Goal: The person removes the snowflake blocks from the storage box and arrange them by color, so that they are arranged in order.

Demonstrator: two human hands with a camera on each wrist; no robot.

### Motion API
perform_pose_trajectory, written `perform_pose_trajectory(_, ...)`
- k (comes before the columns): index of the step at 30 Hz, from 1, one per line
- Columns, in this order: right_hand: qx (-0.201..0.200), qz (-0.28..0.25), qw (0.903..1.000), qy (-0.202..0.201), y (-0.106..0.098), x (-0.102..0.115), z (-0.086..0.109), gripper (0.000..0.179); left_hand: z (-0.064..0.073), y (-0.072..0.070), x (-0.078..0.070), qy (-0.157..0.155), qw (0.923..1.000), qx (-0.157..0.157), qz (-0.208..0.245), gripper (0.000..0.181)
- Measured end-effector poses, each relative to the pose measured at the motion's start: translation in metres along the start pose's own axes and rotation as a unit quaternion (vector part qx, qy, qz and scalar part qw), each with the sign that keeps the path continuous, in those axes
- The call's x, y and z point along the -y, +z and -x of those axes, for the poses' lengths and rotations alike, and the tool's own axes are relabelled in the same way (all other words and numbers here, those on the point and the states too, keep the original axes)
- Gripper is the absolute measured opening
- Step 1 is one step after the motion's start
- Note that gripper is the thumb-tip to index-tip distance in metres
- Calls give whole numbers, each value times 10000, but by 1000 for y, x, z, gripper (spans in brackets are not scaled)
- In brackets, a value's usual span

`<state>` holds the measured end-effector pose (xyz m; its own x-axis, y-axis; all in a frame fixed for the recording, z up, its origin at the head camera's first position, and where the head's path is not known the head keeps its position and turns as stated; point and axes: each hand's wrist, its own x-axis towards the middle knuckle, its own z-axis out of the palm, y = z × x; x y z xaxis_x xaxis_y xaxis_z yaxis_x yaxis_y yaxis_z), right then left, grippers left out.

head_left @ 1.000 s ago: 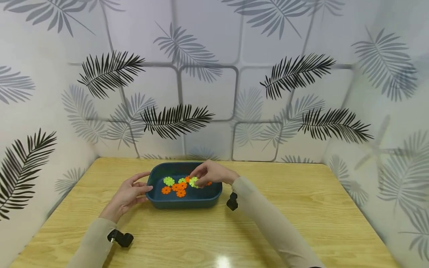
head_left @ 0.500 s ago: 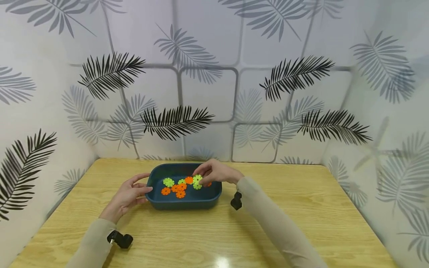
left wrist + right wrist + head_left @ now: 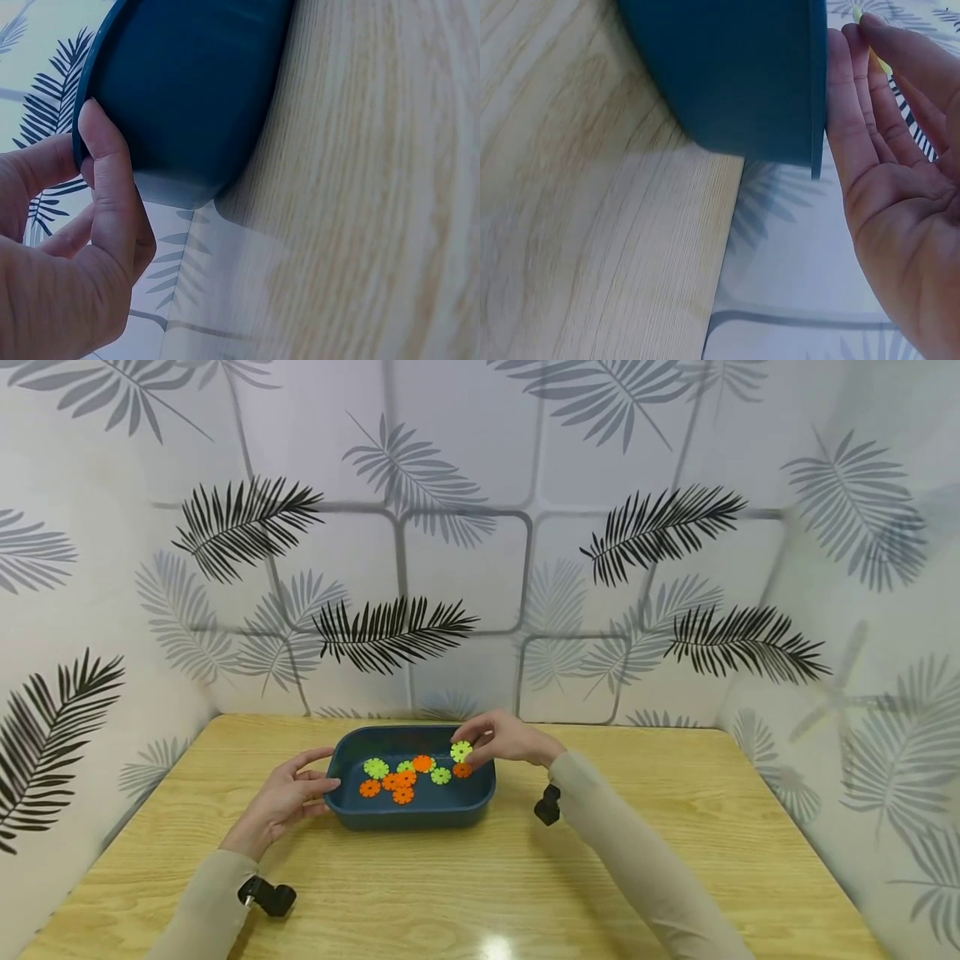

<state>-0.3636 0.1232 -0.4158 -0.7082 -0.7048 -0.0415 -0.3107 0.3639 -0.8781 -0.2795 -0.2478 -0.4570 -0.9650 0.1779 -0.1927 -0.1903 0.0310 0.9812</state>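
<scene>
A dark blue rectangular plastic basin (image 3: 408, 819) stands on the table. My left hand (image 3: 288, 792) holds its left end; in the left wrist view the thumb and fingers pinch the basin's rim (image 3: 85, 82). Over the right end, my right hand (image 3: 512, 741) pinches a yellow-green notched plastic disc (image 3: 461, 752) by its edge. Only a sliver of that disc (image 3: 886, 66) shows in the right wrist view, between thumb and fingers. Several orange discs (image 3: 403, 795) and yellow-green discs (image 3: 376, 767) lie inside the basin, some overlapping. One orange disc (image 3: 462, 770) is just under the right hand.
The light wooden table (image 3: 645, 810) runs back to a wall (image 3: 472, 568) with printed leaves, and walls also flank it on both sides. Each sleeve carries a small black camera mount, on the left wrist (image 3: 267, 896) and the right wrist (image 3: 548, 805).
My right hand has lifted the yellow-green disc and moved right with it, from over the other discs to the basin's right end. The left hand and the basin have stayed put.
</scene>
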Motion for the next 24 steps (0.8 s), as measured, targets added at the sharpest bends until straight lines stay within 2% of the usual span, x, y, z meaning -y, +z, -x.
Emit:
perform_pose_trajectory(6, -141, -108, 9997, 148, -10, -7, 6, 41, 1, 0, -1, -1, 10000, -23, -73, 73)
perform_pose_trajectory(16, -231, -190, 9996, -2, -21, -17, 14, 43, 3, 0, 0, 12, 9999, -11, -134, 73)
perform_pose_trajectory(24, -468, -274, 9984, 143, -31, -28, 23, 42, 2, 1, -1, -16, 9999, -42, -122, 73)
